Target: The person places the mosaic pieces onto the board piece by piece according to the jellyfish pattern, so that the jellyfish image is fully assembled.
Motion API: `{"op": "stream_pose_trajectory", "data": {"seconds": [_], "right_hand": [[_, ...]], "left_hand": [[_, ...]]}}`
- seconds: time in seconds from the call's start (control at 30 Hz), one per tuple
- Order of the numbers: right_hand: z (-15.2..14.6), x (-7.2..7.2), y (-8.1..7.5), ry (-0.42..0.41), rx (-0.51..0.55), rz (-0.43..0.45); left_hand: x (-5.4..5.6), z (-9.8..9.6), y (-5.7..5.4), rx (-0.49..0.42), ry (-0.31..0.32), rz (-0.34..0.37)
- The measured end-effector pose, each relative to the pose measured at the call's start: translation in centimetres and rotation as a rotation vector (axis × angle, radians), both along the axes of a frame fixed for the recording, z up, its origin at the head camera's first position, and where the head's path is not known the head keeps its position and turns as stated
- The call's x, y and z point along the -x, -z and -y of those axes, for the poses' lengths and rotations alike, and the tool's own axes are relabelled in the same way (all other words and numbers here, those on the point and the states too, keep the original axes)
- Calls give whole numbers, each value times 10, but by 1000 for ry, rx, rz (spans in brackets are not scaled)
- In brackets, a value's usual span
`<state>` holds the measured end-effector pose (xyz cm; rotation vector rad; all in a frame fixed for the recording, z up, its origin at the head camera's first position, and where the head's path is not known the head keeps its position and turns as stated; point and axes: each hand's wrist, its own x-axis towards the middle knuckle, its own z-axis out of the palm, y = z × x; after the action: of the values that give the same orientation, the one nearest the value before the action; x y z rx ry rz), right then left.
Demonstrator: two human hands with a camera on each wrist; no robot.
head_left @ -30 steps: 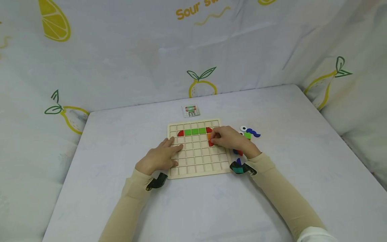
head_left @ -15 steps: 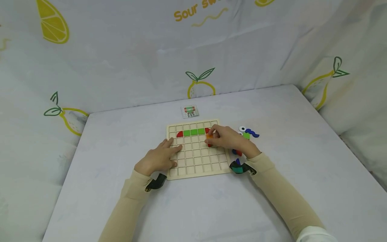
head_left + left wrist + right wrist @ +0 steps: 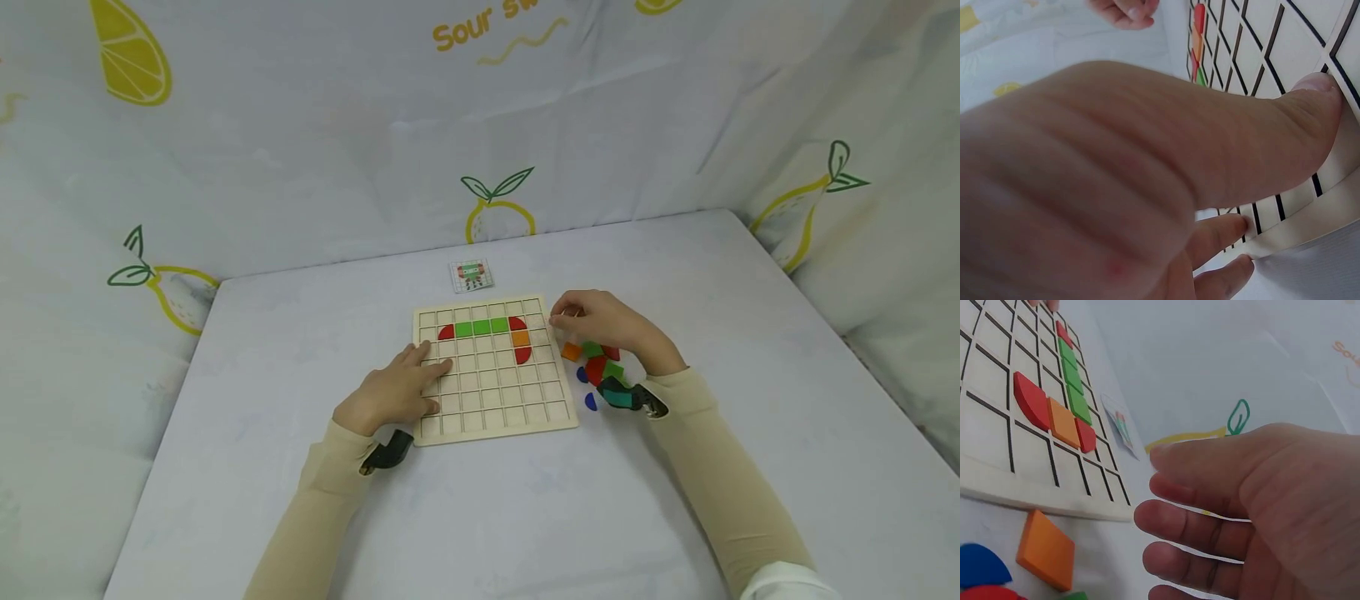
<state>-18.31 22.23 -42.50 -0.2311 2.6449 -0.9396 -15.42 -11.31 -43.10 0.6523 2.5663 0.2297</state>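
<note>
A wooden grid board (image 3: 480, 417) lies on the table. My left hand (image 3: 393, 390) rests on its left edge with fingers spread. Set in the board's upper rows are green square tiles (image 3: 482, 327) flanked by a red quarter-round tile (image 3: 446, 332) at each end. Below the right end sit an orange square tile (image 3: 521, 338) and another red quarter-round tile (image 3: 522, 356). Just off the board's upper right edge hovers my right hand (image 3: 603, 321), fingers loosely bent with nothing between them in the right wrist view. It hides some loose pieces.
Right of the board lie loose pieces: an orange square (image 3: 572, 352), green squares (image 3: 613, 371), red quarter-rounds (image 3: 595, 370) and a blue half-round (image 3: 591, 402). A small pattern card (image 3: 472, 275) lies behind the board. A lemon-print cloth (image 3: 337, 167) hangs behind the table.
My right hand has left the orange and red tiles and moved right, off the board, uncovering them. The left hand has stayed in place.
</note>
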Motion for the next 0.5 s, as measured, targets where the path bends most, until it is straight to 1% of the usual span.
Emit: {"op": "stream_pose_trajectory", "data": {"seconds": [0.13,0.27,0.5], "right_hand": [[-10,1,-1,-11,-42,-6],[-17,1,-2,-34,-64,19],[-26,-2,-3,-8,-124,35]], "left_hand": [[0,0,0,4,-2,-2],[0,0,0,2,1,-4],[0,0,0,5,5,-6]]}}
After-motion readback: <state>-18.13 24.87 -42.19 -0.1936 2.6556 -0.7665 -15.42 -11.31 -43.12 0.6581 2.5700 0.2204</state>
